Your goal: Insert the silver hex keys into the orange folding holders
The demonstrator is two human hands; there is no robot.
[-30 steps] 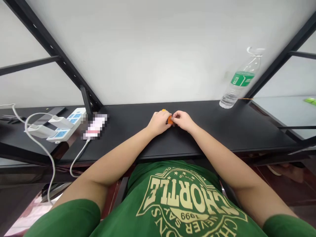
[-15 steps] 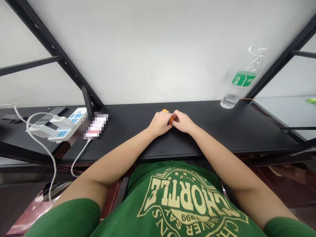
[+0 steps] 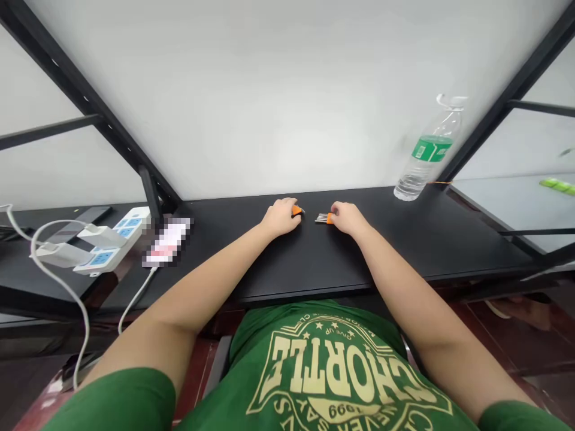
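1. Holding two parts at the middle of our black table (image 3: 404,239): fingers of our left hand (image 3: 279,217) pinch a small orange piece (image 3: 296,210).
2. Fingers of our right hand (image 3: 349,219) pinch an orange holder with a row of metal pins (image 3: 323,218), pins pointing left.
3. Parts near each other, not touching.
4. Clear plastic water bottle with green label (image 3: 426,152) stands back right; white power strip with blue sockets (image 3: 112,239) far left.
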